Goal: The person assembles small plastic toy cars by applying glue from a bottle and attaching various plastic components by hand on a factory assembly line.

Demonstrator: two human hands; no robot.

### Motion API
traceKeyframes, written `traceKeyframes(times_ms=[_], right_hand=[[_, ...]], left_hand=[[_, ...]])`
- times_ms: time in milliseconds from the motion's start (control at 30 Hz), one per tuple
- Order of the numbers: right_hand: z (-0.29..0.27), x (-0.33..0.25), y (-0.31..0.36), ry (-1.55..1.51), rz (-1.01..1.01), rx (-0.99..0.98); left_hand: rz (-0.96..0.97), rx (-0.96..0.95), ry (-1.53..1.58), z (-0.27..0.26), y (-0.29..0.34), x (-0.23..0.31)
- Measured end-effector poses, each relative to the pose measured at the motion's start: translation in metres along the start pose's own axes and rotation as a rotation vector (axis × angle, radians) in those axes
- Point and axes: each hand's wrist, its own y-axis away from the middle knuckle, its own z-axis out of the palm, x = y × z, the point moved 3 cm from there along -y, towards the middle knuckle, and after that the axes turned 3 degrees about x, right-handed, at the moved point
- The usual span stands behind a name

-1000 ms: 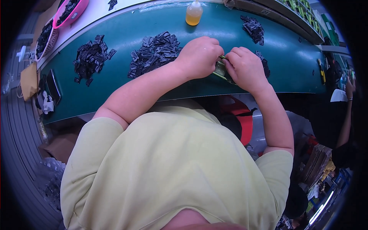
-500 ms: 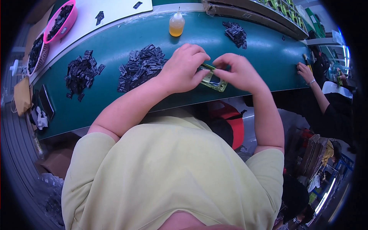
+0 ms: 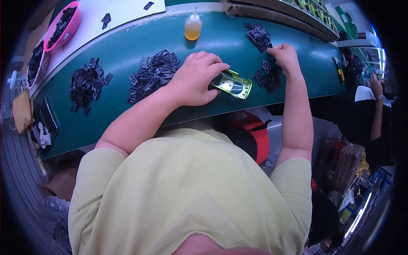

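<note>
My left hand (image 3: pixel 196 80) grips one end of a shiny green toy car body shell (image 3: pixel 241 88), hollow side up, above the green table. Its thumb and fingers lie along both sides, hiding that end. Farther right, my right hand (image 3: pixel 285 58) is closed in a pinch on a small black plastic part (image 3: pixel 269 46), at the edge of a far pile of black parts (image 3: pixel 257 35). Just below that hand lies a smaller black pile (image 3: pixel 269 80). Left of my left hand spreads a large pile of black parts (image 3: pixel 153 73).
Another black pile (image 3: pixel 88 83) lies at the left. A squeeze bottle (image 3: pixel 193 29) of amber liquid stands at the back. Pink baskets (image 3: pixel 73 29) of black parts sit far left. A cardboard tray (image 3: pixel 272 16) holds green shells at back right. A co-worker's hand (image 3: pixel 376 87) shows far right.
My right hand has left the green car shell and moved right and away to the far black pile. My left hand still holds the shell. The co-worker's hand has withdrawn from the table.
</note>
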Motion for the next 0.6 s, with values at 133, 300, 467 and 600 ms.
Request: traceKeyframes(times_ms=[133,300,467,600], right_hand=[[-0.016,0.004,0.013,-0.067,-0.103,0.13],[-0.026,-0.027,0.103,-0.429,-0.424,0.157],[0.019,-0.054,0.183,-0.119,-0.915,-0.11],[0.037,-0.05,0.183,0.094,-1.007,-0.024]], left_hand=[[0.009,-0.011,0.021,-0.002,-0.001,-0.003],[0.065,0.032,0.105,0.002,0.0,-0.003],[0.081,0.064,0.11,0.005,-0.001,-0.004],[0.152,0.096,0.114,0.006,-0.001,-0.001]])
